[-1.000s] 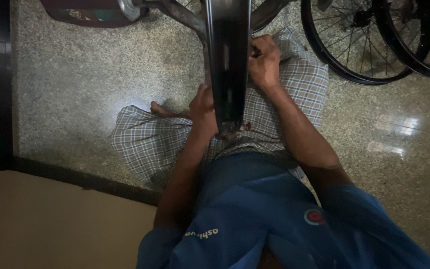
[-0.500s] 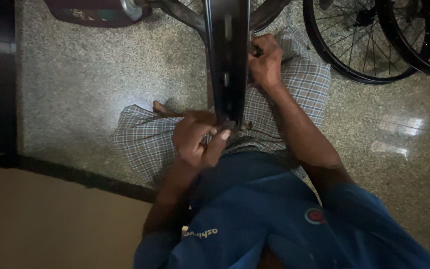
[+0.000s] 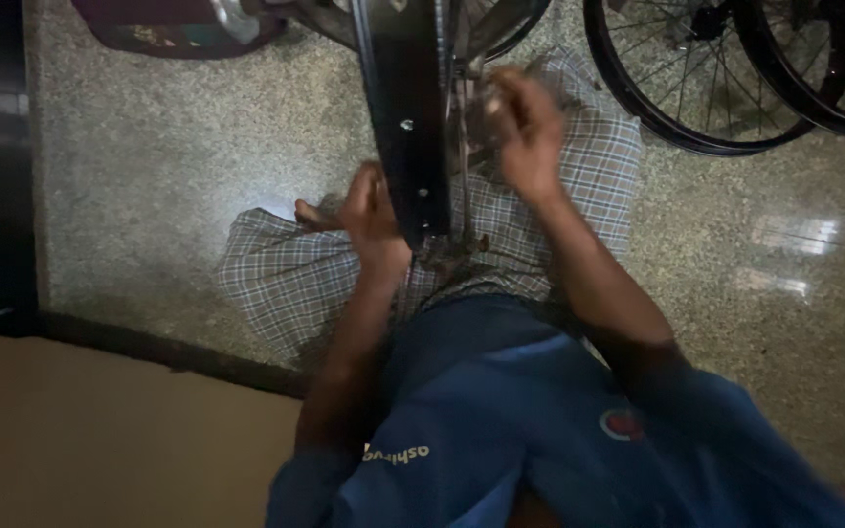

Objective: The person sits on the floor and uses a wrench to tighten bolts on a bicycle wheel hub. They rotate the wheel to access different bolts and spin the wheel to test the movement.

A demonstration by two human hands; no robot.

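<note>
A glossy black wheel rim (image 3: 405, 117), flat and metal with small holes, stands edge-on at the frame's upper centre. The left hand (image 3: 372, 210) presses against its left face, fingers curled; whether it grips is hard to tell. The right hand (image 3: 525, 127), blurred, hovers loosely cupped just right of the rim. Checked cloth (image 3: 286, 279) covers the knees over a speckled stone floor (image 3: 149, 166); spoked wheels (image 3: 706, 78) stand upper right.
</note>
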